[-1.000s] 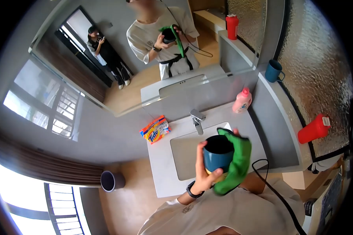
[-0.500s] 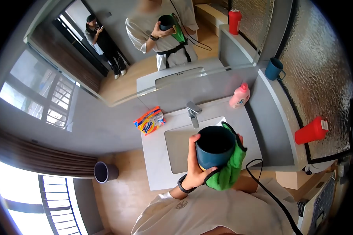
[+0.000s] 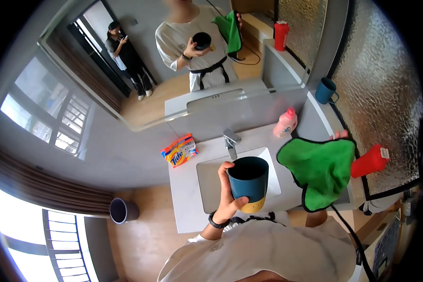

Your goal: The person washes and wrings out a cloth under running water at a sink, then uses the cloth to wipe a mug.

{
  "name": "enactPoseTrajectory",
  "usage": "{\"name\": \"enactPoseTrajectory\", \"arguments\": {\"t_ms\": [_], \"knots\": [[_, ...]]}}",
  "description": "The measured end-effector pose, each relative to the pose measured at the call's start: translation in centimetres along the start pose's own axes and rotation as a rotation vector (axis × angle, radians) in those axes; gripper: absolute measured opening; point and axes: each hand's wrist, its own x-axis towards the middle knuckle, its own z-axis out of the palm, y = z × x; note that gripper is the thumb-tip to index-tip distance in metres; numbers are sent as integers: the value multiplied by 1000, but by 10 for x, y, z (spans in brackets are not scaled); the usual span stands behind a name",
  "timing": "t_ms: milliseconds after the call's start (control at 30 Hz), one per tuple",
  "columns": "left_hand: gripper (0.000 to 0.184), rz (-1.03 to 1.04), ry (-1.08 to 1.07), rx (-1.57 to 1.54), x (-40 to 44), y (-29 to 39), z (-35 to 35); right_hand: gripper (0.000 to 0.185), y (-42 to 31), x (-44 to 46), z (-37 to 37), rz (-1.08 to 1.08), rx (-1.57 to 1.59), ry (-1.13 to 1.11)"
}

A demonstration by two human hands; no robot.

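My left hand [image 3: 228, 199] is wrapped round a dark blue cup [image 3: 249, 183] with a yellow base, its dark opening facing up above the sink [image 3: 209, 188]. To the right, a green cloth [image 3: 319, 167] with black edging hangs spread out from my right hand [image 3: 340, 135]. Only the fingertips of that hand show over the cloth's top edge; the rest is hidden behind it. Cup and cloth are apart.
Behind the sink stands a faucet [image 3: 231, 142], with a Tide bag [image 3: 179, 151] to its left and a pink bottle [image 3: 285, 123] to its right. A blue mug [image 3: 325, 90] and red bottle [image 3: 371, 161] are on the right ledge. The mirror reflects another person [image 3: 124, 56].
The green cloth has come off the cup and moved right with my right hand, opening out. My left hand still holds the cup, now slightly lower and further left.
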Motion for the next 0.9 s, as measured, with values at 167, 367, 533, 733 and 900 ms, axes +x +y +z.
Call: {"name": "enactPoseTrajectory", "arguments": {"t_ms": [167, 367, 533, 733, 900], "knots": [[101, 110, 214, 300, 8, -12, 40, 26, 81, -120, -24, -162, -679, -145], [90, 144, -121, 586, -38, -39, 35, 55, 20, -73, -7, -183, -490, -382], [90, 107, 183, 61, -5, -15, 47, 55, 18, -79, -4, 21, -296, -361], [78, 213, -117, 599, -22, -28, 45, 56, 25, -85, -20, 394, 151, -188], [74, 327, -130, 714, -2, -27, 48, 59, 25, -98, -32, 445, 16, -290]]}}
